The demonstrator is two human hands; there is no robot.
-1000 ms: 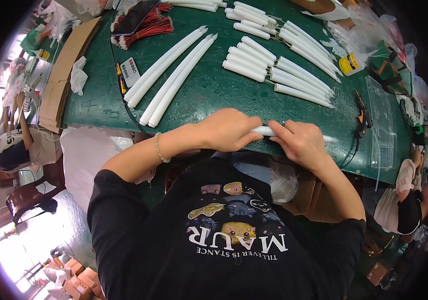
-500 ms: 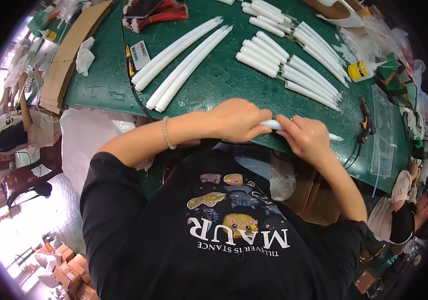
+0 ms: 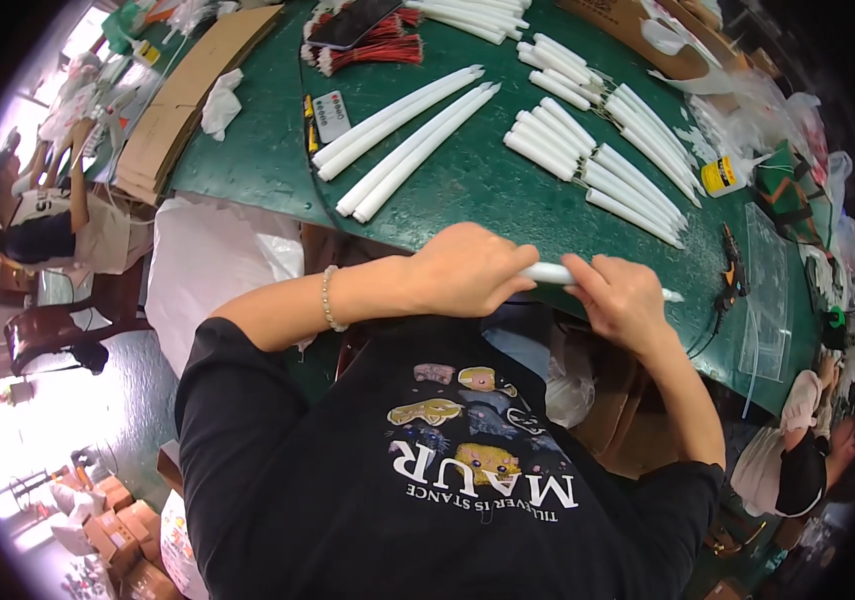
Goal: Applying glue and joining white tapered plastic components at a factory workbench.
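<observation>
At the near edge of the green table, a white taper candle [image 3: 551, 273] lies level between my two hands. My left hand [image 3: 470, 272] is closed around its left end. My right hand [image 3: 620, 300] grips it further right, thumb and fingers wrapped round it, and the pointed tip shows beyond. Long white taper candles [image 3: 413, 150] lie in pairs on the table ahead of my left hand. Past my right hand are shorter white tubes [image 3: 545, 143] laid in rows, with tapered white pieces [image 3: 638, 195] beside them, seemingly joined by thin wires.
A grey remote [image 3: 331, 117], bundles of red wires [image 3: 378, 52] and a phone [image 3: 356, 24] are on the table's far left. To the right lie a yellow-labelled glue bottle [image 3: 724, 176], a black-and-orange glue gun [image 3: 731, 268] and a clear plastic tray [image 3: 765, 300]. Other people work at both sides.
The view has shifted, so the table things appear further right and lower. Both hands keep hold of the candle, with slightly more of it showing between them.
</observation>
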